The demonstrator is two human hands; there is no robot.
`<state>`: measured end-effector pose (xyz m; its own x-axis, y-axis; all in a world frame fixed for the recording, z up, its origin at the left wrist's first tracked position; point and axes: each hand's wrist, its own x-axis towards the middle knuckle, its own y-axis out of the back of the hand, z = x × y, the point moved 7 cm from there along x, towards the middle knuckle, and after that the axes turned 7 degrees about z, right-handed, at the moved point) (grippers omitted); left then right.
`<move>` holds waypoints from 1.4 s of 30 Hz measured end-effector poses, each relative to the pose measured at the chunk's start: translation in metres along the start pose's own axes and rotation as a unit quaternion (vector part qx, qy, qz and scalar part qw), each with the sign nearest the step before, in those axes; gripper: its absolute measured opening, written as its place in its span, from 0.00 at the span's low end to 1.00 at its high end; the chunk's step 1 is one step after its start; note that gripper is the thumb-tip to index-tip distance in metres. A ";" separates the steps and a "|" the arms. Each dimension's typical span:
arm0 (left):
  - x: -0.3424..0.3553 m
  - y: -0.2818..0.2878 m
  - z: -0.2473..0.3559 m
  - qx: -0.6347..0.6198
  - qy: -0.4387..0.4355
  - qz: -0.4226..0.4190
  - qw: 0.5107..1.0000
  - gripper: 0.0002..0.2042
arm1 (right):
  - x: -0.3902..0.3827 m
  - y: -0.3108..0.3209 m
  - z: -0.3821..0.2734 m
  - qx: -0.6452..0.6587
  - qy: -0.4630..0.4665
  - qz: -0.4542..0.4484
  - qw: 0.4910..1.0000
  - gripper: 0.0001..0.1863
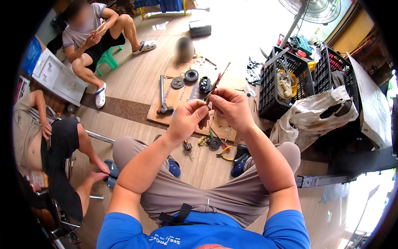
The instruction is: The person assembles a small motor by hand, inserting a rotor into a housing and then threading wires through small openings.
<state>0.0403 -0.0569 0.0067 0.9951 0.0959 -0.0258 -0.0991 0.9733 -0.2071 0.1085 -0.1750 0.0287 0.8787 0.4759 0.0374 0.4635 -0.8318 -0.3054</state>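
Wires (pixel 216 81): thin reddish-brown bundle, lighter tip, out in front of us above the cardboard (pixel 195 93), free end pointing to 1 o'clock. Exact make-up too small to read.

Both our hands are on it, close together. Right hand (pixel 232 108) pinches the bundle, thumb to fingertips; left hand (pixel 187 118) pinches at its lower end, other fingers curled. Can't tell if we're twisting, stripping or just sorting.

Progress, our read: mid-job. Taking apart looks done, as the pieces sit separate; wire work looks unfinished, no join visible between bundle and any piece. The loose pieces remain unjoined.

Clock taken from the wires, 12 away from us:
- 9: black block (pixel 205 84) nearest, then grey disc (pixel 178 82), then hammer (pixel 162 91). Black ring (pixel 191 75) just above that line.
- 7: rotor (pixel 188 147) on the floor, not fitted into anything.
- 6: round black piece (pixel 214 143), yellow-handled pliers (pixel 224 156); neither in hand.
- Between 3 and 4: black crate (pixel 267 99); pale sack (pixel 306 120) at 4.
- 2: fan (pixel 315 10), far out.
- Between 9 and 10: person on a green stool (pixel 108 59). Second person at 8, seated. Neither touches our pieces.
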 end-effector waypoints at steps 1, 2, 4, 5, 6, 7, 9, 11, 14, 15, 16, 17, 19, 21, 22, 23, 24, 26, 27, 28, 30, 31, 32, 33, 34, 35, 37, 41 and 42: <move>-0.001 0.003 0.005 0.069 -0.039 0.024 0.997 0.16 | -0.001 0.000 -0.001 -0.021 0.013 0.008 1.000 0.06; -0.001 0.003 0.007 0.085 -0.054 0.028 0.995 0.16 | -0.001 -0.001 -0.002 -0.018 0.013 0.006 1.000 0.06; -0.002 0.003 0.012 0.098 -0.088 0.031 0.991 0.16 | -0.002 -0.001 -0.003 -0.013 0.014 0.004 1.000 0.07; -0.002 0.000 0.008 0.002 -0.050 0.000 0.999 0.16 | -0.003 -0.002 -0.002 0.018 -0.001 -0.015 1.000 0.07; -0.003 -0.004 0.005 -0.093 -0.013 -0.037 0.995 0.16 | -0.003 -0.003 -0.003 0.049 -0.016 -0.035 0.998 0.07; -0.004 -0.009 0.003 -0.188 0.019 -0.076 0.979 0.17 | -0.003 -0.003 -0.002 0.074 -0.033 -0.044 0.996 0.07; -0.009 -0.020 0.001 -0.293 0.068 -0.164 0.940 0.17 | -0.003 -0.005 -0.001 0.101 -0.043 -0.073 0.991 0.07; -0.014 -0.024 -0.003 -0.346 0.100 -0.202 0.911 0.16 | -0.002 -0.007 0.002 0.106 -0.063 -0.088 0.988 0.08; -0.013 -0.018 -0.017 -0.324 0.127 -0.169 0.922 0.12 | -0.002 -0.004 0.009 0.061 -0.077 -0.064 0.993 0.14; -0.007 -0.003 -0.031 -0.249 0.153 -0.080 0.953 0.11 | 0.000 -0.002 0.004 0.000 -0.025 -0.079 0.997 0.17; -0.001 0.007 -0.038 -0.133 0.112 -0.008 0.985 0.12 | 0.005 0.007 0.008 -0.096 -0.025 -0.014 0.995 0.17; 0.010 0.007 -0.030 -0.025 0.020 -0.052 0.998 0.16 | 0.005 0.012 0.006 -0.121 0.003 0.019 0.992 0.15; 0.019 0.019 -0.033 0.055 -0.010 0.033 0.998 0.13 | 0.007 0.012 -0.005 -0.153 0.088 0.057 0.983 0.11; 0.020 0.033 -0.029 0.145 -0.041 0.113 0.982 0.10 | 0.008 0.008 -0.009 -0.091 0.119 0.085 0.985 0.07; 0.020 0.038 -0.030 0.144 -0.016 0.119 0.982 0.09 | 0.008 0.005 -0.004 -0.010 0.090 0.071 0.993 0.06; 0.019 0.038 -0.031 0.105 -0.017 0.099 0.989 0.09 | 0.007 0.002 -0.003 -0.020 0.097 0.065 0.993 0.05; 0.020 0.037 -0.023 0.130 -0.055 0.083 0.987 0.09 | 0.007 0.000 -0.008 0.008 0.127 0.062 0.990 0.05; 0.020 0.037 -0.021 0.077 -0.053 0.064 0.994 0.10 | 0.009 0.000 -0.006 0.033 0.102 0.042 0.993 0.05; 0.018 0.036 -0.025 0.012 -0.039 0.046 0.998 0.10 | 0.008 -0.002 0.001 0.045 0.066 0.025 0.996 0.05; 0.018 0.030 -0.027 -0.068 -0.009 0.014 0.998 0.10 | 0.007 -0.001 0.004 0.059 0.028 0.007 0.998 0.05; 0.015 0.020 -0.027 -0.139 -0.007 -0.062 0.988 0.10 | 0.003 -0.003 0.005 0.115 -0.012 -0.039 0.993 0.06; 0.012 0.014 -0.027 -0.183 0.002 -0.107 0.977 0.10 | 0.001 -0.003 0.006 0.141 -0.037 -0.055 0.988 0.06; 0.011 0.010 -0.029 -0.221 0.009 -0.127 0.967 0.10 | 0.000 -0.005 0.009 0.133 -0.062 -0.063 0.987 0.06; 0.009 0.009 -0.030 -0.232 0.018 -0.135 0.963 0.10 | -0.002 -0.007 0.007 0.148 -0.064 -0.082 0.983 0.06; 0.008 0.009 -0.031 -0.251 0.028 -0.143 0.957 0.10 | -0.003 -0.009 0.007 0.157 -0.075 -0.093 0.980 0.06; 0.006 0.005 -0.029 -0.277 0.031 -0.173 0.945 0.10 | -0.004 -0.012 0.007 0.167 -0.091 -0.114 0.975 0.06; 0.004 0.000 -0.030 -0.276 0.049 -0.198 0.939 0.10 | -0.002 -0.012 0.004 0.118 -0.065 -0.125 0.983 0.05; -0.004 -0.015 -0.025 -0.288 0.070 -0.270 0.916 0.10 | 0.000 -0.009 -0.006 0.017 0.030 -0.095 0.995 0.06; -0.006 -0.018 -0.021 -0.302 0.064 -0.290 0.906 0.10 | -0.002 -0.010 -0.009 -0.008 0.068 -0.088 0.994 0.06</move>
<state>0.0359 -0.0792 -0.0102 0.8758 -0.4574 0.1544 0.4172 0.5563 -0.7186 0.1033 -0.1700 0.0405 0.7905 0.5724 0.2179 0.6124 -0.7436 -0.2682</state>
